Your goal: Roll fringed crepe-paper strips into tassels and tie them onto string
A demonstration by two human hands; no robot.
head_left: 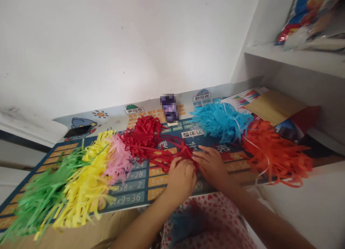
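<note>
At the middle of the printed mat, red paper strips (185, 151) lie spread beneath both hands. My left hand (182, 177) has its fingers curled down onto the strips, close to the mat's front edge. Just beside it on the right, my right hand (211, 166) rests with fingers somewhat spread, their tips touching the red paper. The strips run leftward to a fluffy red paper bunch (147, 135). Whatever lies under the left fingers is hidden.
Green (51, 191), yellow (86, 180) and pink (118, 157) fringed bunches lie left. Blue (222, 121) and orange-red (275, 153) bunches, with a white string (258, 148), lie right. A phone (78, 131), a small dark figure (170, 108) and a brown envelope (276, 106) sit farther back.
</note>
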